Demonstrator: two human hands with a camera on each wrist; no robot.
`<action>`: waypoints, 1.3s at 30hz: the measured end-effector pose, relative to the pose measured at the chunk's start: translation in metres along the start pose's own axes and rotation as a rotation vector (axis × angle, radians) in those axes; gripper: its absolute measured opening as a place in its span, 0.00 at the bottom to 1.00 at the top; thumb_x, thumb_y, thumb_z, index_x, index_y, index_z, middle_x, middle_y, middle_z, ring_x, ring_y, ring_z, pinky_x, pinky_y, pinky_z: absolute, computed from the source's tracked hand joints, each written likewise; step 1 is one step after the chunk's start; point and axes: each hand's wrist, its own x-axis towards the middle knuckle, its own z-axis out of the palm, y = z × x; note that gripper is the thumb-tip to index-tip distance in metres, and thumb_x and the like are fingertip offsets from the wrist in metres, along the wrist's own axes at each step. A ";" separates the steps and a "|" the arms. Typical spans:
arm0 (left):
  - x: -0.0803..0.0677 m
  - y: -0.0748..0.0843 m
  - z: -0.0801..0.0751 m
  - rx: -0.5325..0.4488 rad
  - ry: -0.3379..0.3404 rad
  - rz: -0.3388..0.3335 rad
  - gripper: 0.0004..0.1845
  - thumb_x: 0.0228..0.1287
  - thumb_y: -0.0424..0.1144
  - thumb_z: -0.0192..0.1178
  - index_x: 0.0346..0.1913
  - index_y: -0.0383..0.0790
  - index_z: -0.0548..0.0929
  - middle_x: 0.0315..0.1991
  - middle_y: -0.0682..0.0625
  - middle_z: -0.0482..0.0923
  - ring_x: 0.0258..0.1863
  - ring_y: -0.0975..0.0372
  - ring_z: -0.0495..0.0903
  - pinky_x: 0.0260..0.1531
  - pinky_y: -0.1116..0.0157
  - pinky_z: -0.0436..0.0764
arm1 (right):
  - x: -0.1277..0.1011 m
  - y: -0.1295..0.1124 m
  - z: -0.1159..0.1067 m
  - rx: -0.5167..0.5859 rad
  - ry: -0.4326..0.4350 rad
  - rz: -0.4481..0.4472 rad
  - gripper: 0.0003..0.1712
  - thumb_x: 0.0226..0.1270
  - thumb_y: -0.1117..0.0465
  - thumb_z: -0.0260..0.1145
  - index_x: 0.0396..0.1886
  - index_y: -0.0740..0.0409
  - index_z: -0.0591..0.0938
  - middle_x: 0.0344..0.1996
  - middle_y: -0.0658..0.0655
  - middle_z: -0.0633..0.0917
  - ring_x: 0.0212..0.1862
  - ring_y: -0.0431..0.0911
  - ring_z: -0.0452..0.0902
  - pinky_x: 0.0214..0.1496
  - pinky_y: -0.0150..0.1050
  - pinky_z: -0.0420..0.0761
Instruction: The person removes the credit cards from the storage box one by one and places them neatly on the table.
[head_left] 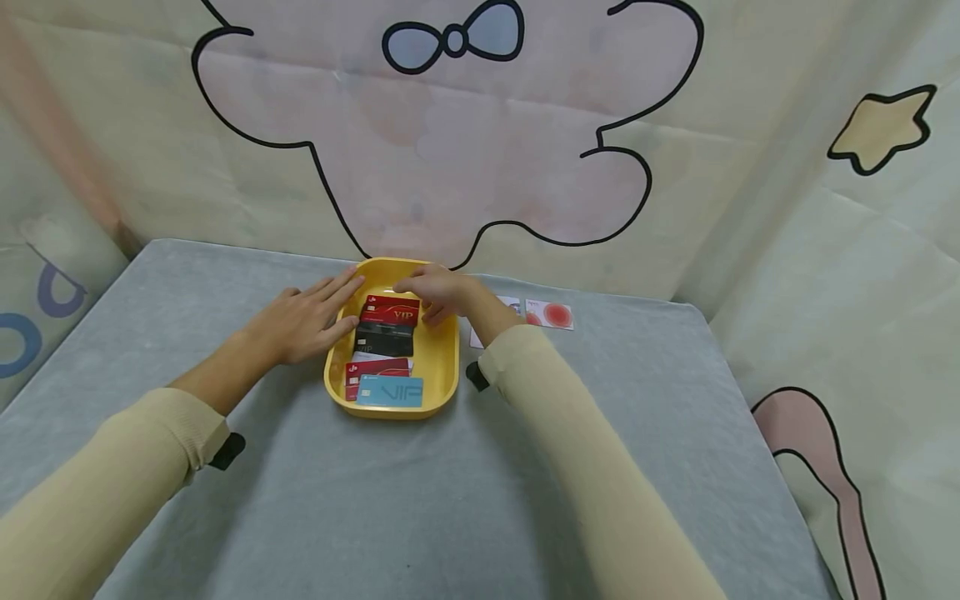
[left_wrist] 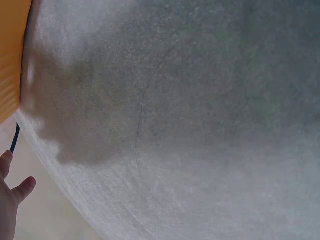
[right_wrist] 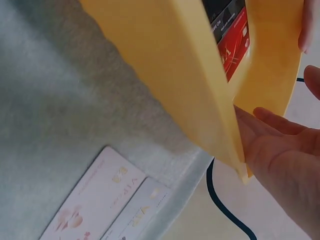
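A yellow tray (head_left: 441,375) stands on the grey-covered table and holds several bank-style cards. A red VIP card (head_left: 392,310) lies farthest back, overlapping a black card (head_left: 384,342). Nearer, a blue VIP card (head_left: 391,392) partly covers another red card (head_left: 352,375), with a white edge behind it. My left hand (head_left: 309,321) rests along the tray's left rim, fingers extended. Over the back right corner, my right hand (head_left: 444,290) reaches inside the tray; no card shows in its fingers. The right wrist view has these fingers (right_wrist: 275,120) inside the tray wall.
Pale cards lie on the table right of the tray, including one with a red circle (head_left: 558,315); my right forearm partly hides others. A white VIP card (right_wrist: 95,192) shows in the right wrist view. A printed curtain (head_left: 480,150) hangs behind the table's back edge.
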 end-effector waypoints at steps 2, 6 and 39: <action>0.000 0.000 0.000 -0.004 0.008 0.002 0.39 0.75 0.56 0.44 0.80 0.43 0.47 0.80 0.43 0.42 0.74 0.40 0.54 0.62 0.32 0.62 | 0.001 0.001 0.002 0.006 0.025 0.005 0.32 0.72 0.48 0.61 0.69 0.59 0.68 0.62 0.67 0.73 0.58 0.61 0.75 0.59 0.49 0.80; 0.001 0.002 0.000 -0.011 0.023 0.005 0.39 0.75 0.56 0.46 0.80 0.43 0.49 0.80 0.43 0.43 0.74 0.39 0.56 0.61 0.31 0.63 | 0.002 0.001 0.004 0.026 0.059 0.004 0.31 0.72 0.48 0.61 0.66 0.62 0.69 0.59 0.68 0.75 0.57 0.62 0.76 0.60 0.50 0.79; 0.000 0.000 0.001 -0.011 0.015 0.005 0.39 0.74 0.57 0.44 0.80 0.42 0.48 0.80 0.42 0.44 0.74 0.39 0.55 0.61 0.31 0.63 | 0.013 -0.009 0.017 0.152 0.194 0.171 0.30 0.69 0.45 0.63 0.64 0.53 0.70 0.53 0.64 0.79 0.54 0.57 0.79 0.55 0.45 0.82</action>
